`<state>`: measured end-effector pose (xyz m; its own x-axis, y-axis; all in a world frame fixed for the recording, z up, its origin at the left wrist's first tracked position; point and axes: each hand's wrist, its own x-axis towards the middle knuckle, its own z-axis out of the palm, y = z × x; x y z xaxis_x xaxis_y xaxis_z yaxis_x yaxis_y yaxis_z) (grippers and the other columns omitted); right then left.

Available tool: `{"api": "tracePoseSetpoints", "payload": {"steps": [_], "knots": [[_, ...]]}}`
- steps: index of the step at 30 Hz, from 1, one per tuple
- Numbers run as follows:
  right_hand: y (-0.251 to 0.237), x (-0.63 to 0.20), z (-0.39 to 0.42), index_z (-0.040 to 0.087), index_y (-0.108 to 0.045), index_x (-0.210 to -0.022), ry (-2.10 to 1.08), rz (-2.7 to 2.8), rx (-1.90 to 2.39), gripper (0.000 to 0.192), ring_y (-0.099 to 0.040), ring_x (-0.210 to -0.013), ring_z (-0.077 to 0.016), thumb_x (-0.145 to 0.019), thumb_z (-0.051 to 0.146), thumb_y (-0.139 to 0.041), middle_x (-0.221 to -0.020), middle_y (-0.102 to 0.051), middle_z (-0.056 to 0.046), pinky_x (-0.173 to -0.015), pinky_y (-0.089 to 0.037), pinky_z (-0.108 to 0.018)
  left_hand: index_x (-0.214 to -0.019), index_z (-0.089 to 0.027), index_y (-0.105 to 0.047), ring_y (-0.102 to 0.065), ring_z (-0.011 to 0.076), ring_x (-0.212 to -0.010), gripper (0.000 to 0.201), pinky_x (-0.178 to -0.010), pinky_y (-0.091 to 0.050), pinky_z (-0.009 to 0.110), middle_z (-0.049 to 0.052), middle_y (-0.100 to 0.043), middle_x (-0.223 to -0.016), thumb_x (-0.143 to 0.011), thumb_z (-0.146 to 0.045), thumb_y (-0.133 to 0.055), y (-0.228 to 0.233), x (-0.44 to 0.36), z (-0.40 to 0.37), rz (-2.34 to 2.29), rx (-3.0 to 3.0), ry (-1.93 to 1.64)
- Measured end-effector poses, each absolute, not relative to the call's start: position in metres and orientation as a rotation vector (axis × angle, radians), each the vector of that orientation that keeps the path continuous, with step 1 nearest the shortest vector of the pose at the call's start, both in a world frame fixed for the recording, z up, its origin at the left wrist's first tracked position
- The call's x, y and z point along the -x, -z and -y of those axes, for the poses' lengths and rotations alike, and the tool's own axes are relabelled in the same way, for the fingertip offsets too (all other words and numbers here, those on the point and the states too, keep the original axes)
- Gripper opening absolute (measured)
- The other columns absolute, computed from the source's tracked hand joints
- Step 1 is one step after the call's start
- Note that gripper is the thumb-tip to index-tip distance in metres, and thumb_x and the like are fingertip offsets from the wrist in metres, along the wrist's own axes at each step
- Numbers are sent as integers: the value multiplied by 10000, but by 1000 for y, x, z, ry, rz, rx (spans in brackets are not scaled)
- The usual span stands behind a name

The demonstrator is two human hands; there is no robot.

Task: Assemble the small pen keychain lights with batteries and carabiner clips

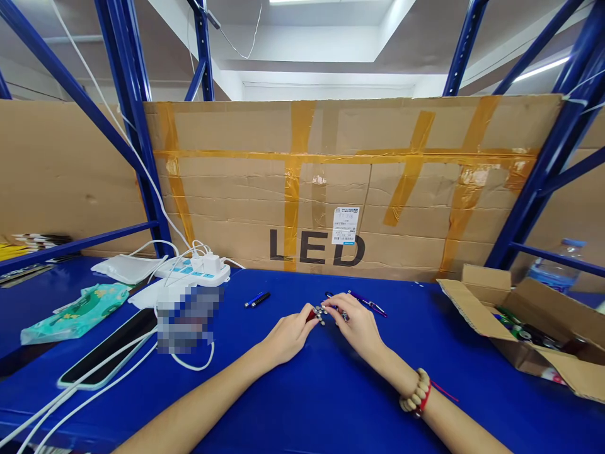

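Both hands meet just below the middle of the frame, fingertips pinched on a small cluster of silvery button-like pieces [320, 313] with a red bit showing among them; what the pieces are exactly is too small to tell. The left hand [286, 337] grasps the cluster from its left side, the right hand [355, 325] closes on it from the right, and the cluster sits just above the blue tabletop [302, 391] between them. A bead bracelet [416, 392] with a red cord circles the right wrist at lower right.

Just behind the right hand lies a purple pen [367, 303]; to the left of the hands lie two short dark pens [257, 299]. Further left, a white power strip [193, 270] with plugged chargers, white cables, a dark phone [108, 349] and a green patterned packet [75, 313]. At the right edge stands an open cardboard box [477, 309]. A taped cardboard sheet marked LED [316, 247] fills the background
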<state>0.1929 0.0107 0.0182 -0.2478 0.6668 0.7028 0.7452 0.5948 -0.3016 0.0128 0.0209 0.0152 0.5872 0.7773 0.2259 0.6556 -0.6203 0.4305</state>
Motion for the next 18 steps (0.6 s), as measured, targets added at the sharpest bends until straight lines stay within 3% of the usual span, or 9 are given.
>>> {"api": "tracePoseSetpoints", "payload": {"steps": [11, 18], "knots": [[-17, -182, -4, 191, -680, -811, -99, 1886, 963, 217, -536, -553, -110, -856, 335, -524, -789, -644, -42, -443, -404, -217, -993, -218, -411, -636, 228, -849, 167, -662, -433, 268, 54, -642, -948, -957, -293, -265, -15, -12, -20, -1152, -2572, -575], [-16, -182, -7, 192, -693, -807, -191, 1919, 927, 252, -567, -605, -135, -856, 368, -519, -776, -646, -56, -439, -410, -223, -973, -208, -416, -631, 215, -864, 150, -684, -445, 265, 56, -636, -968, -955, -267, -279, -15, -12, -20, -1112, -2584, -595]]}}
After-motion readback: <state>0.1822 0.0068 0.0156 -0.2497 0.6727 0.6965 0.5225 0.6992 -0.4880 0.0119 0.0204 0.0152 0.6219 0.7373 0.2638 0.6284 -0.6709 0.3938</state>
